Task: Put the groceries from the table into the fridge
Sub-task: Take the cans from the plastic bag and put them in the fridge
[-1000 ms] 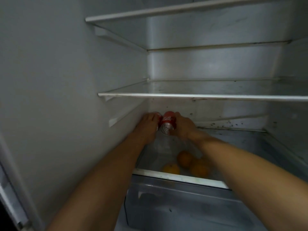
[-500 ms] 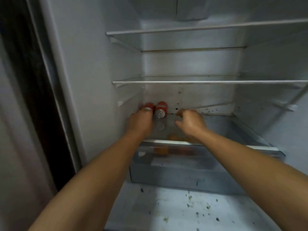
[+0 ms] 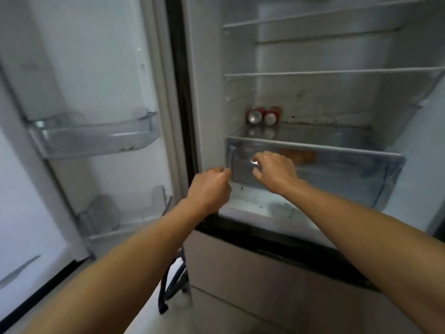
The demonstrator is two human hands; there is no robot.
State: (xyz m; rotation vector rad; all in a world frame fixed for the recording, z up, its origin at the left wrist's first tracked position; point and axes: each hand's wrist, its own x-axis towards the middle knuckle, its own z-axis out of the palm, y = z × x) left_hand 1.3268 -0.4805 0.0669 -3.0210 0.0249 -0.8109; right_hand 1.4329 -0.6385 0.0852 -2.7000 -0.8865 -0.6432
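Note:
Two red soda cans (image 3: 263, 115) lie side by side on the glass shelf (image 3: 325, 135) at the back left of the open fridge, their silver ends facing me. Orange fruit (image 3: 298, 155) shows blurred through the clear crisper drawer (image 3: 349, 172) below that shelf. My left hand (image 3: 210, 186) hangs in front of the drawer's left corner, fingers loosely curled, holding nothing. My right hand (image 3: 274, 171) hovers before the drawer front with fingers spread, also holding nothing.
The fridge door (image 3: 72, 92) stands open on the left with clear door bins (image 3: 96, 138). Two wire-edged shelves (image 3: 337, 73) sit above the cans. A black cable or frame (image 3: 171, 285) shows on the floor beside the lower cabinet (image 3: 265, 273).
Both hands let go of the cans and drew back out of the fridge. My head pulled back and turned left, bringing the door into view.

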